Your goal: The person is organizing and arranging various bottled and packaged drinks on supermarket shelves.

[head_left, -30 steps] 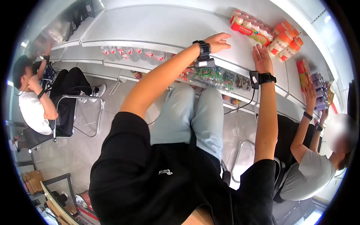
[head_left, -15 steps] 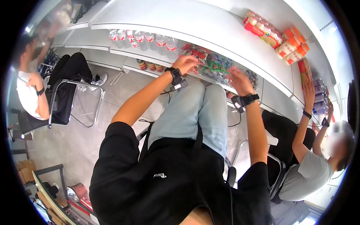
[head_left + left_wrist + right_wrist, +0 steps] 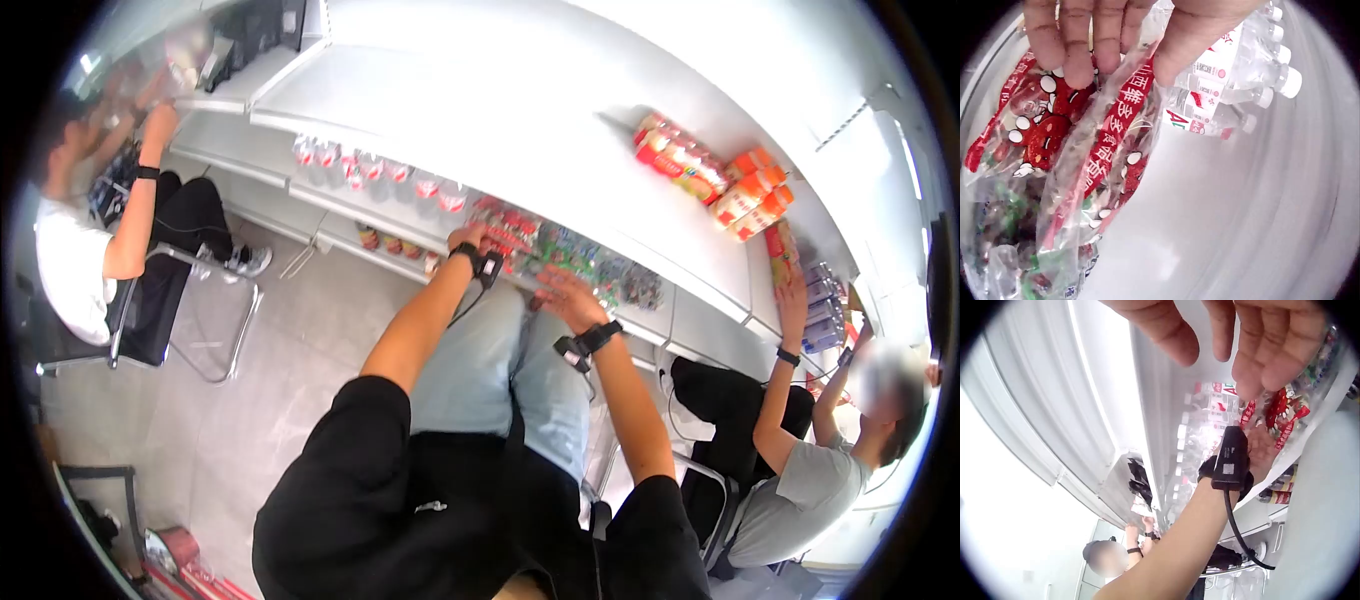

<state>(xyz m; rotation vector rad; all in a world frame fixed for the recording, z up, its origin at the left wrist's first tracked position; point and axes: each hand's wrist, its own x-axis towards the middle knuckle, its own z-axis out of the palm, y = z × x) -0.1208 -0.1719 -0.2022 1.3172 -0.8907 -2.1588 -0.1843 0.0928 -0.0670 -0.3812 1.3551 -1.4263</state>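
Observation:
My left hand (image 3: 476,240) is at a red-printed clear plastic bag (image 3: 1110,144) on the lower shelf. In the left wrist view its fingers lie straight over the bag, and a raised seam of plastic stands between them and the thumb. My right hand (image 3: 570,298) hovers in front of the neighbouring green-printed bags (image 3: 590,258), its fingers spread with nothing between them. In the right wrist view its fingers (image 3: 1266,356) hang loosely above the red-printed bag (image 3: 1285,412). Clear bottles (image 3: 1235,69) with red-and-white labels stand beside that bag.
On the upper shelf (image 3: 480,110) sit shrink-wrapped red-labelled bottles (image 3: 680,160) and orange-capped bottles (image 3: 750,205). Jars (image 3: 390,241) stand below the bottle row. A seated person (image 3: 820,490) reaches to the shelf on the right; another person (image 3: 75,255) sits at left.
Both hands have come down from above the upper shelf to the bags on the lower one. In the last half second the left hand has reached the red-printed bag; the right has moved left.

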